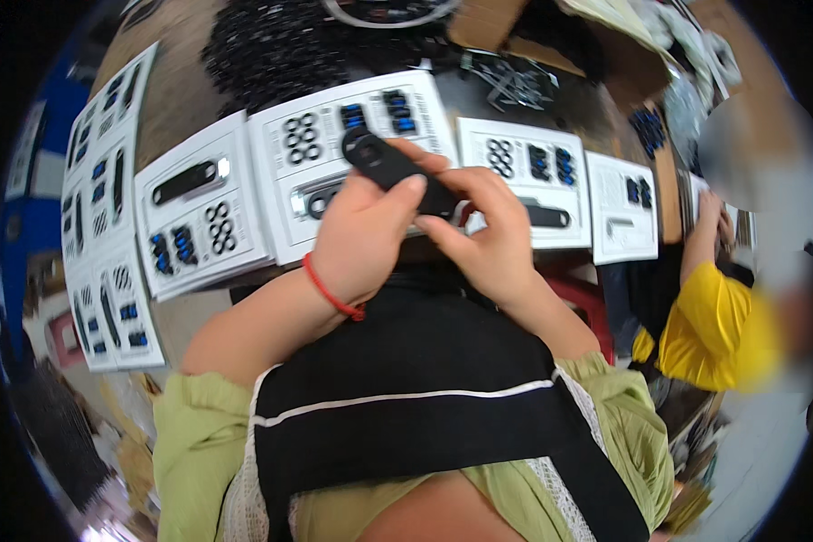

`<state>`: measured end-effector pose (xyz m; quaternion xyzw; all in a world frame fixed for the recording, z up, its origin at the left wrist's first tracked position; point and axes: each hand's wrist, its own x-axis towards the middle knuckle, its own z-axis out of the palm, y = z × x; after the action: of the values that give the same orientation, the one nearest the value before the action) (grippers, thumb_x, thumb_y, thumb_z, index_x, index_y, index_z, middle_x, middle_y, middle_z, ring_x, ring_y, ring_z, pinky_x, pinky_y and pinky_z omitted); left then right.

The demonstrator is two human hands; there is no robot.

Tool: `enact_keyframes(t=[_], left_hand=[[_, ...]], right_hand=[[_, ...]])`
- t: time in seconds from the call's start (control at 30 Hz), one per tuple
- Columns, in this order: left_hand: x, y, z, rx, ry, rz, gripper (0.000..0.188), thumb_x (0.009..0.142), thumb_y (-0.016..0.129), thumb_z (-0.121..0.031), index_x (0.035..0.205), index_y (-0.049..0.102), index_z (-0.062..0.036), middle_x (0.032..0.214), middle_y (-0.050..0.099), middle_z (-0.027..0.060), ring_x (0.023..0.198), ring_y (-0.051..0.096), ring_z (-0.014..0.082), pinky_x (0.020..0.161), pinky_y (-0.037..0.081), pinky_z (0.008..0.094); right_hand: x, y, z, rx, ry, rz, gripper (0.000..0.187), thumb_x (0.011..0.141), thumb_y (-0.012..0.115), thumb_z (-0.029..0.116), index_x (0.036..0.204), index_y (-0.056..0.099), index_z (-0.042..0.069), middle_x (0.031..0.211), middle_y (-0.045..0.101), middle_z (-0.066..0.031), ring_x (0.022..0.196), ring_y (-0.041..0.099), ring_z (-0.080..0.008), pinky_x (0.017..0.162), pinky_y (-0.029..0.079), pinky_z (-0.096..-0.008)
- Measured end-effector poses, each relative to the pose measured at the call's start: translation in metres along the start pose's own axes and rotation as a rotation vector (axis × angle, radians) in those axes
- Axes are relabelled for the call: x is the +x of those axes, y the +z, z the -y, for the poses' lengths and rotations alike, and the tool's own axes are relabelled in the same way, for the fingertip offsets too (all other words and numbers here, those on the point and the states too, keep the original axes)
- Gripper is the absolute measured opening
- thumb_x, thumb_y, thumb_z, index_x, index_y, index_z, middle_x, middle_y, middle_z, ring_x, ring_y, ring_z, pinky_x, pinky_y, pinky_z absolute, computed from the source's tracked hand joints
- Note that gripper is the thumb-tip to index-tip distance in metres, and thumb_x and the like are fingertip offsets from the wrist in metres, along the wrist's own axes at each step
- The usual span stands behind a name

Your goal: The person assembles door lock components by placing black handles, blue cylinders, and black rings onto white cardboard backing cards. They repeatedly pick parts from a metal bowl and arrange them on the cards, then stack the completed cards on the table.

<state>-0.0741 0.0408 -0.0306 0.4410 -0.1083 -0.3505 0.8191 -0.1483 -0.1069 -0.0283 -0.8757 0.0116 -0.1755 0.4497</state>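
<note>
A long black piece (pixel 390 165) with rounded ends is up in the air, over the middle white card (pixel 269 200). The left hand (pixel 359 226) is closed around it, with the thumb on top. The right hand (pixel 490 226) is at the lower end, with its finger and thumb bent around that end, but I cannot tell if they squeeze it. A red string (pixel 327 291) goes around the left wrist. The middle card has black rings (pixel 303 137) on it, and more white cards sit on both sides. Behind are a big black heap (pixel 271 54) and a pile of gray metal bits (pixel 513 84). Off to the right is a person in a yellow top (pixel 709 325).
</note>
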Motion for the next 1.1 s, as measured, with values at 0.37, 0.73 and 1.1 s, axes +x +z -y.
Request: enact_keyframes(t=[0.37, 0.73, 1.1], left_hand=[[0.010, 0.023, -0.005, 0.439, -0.189, -0.034, 0.037, 0.098, 0.056, -0.024, 0.124, 0.055, 0.0022, 0.118, 0.061, 0.0099, 0.100, 0.062, 0.0129, 0.084, 0.053, 0.0230], [0.021, 0.048, 0.012, 0.469, -0.217, 0.180, 0.050, 0.090, 0.062, -0.011, 0.137, 0.047, -0.0016, 0.121, 0.054, 0.0098, 0.114, 0.053, 0.0174, 0.102, 0.039, 0.0314], [0.024, 0.058, 0.016, 0.504, -0.337, 0.342, 0.039, 0.089, 0.062, -0.009, 0.126, 0.054, 0.0006, 0.117, 0.057, 0.0082, 0.107, 0.053, 0.0139, 0.096, 0.043, 0.0288]], right_hand=[[-0.031, -0.034, -0.024, -0.142, -0.094, -0.218, 0.039, 0.068, 0.075, 0.005, 0.105, 0.064, 0.004, 0.095, 0.063, -0.0120, 0.090, 0.062, -0.0303, 0.079, 0.050, -0.0374], [-0.116, -0.201, -0.097, -0.613, 0.348, -0.492, 0.037, 0.069, 0.070, 0.007, 0.106, 0.067, 0.003, 0.095, 0.069, -0.0139, 0.086, 0.067, -0.0225, 0.078, 0.053, -0.0312], [-0.155, -0.282, -0.175, -0.741, 0.498, -0.138, 0.034, 0.070, 0.067, 0.006, 0.103, 0.066, 0.002, 0.109, 0.064, -0.0125, 0.103, 0.062, -0.0276, 0.093, 0.046, -0.0331]])
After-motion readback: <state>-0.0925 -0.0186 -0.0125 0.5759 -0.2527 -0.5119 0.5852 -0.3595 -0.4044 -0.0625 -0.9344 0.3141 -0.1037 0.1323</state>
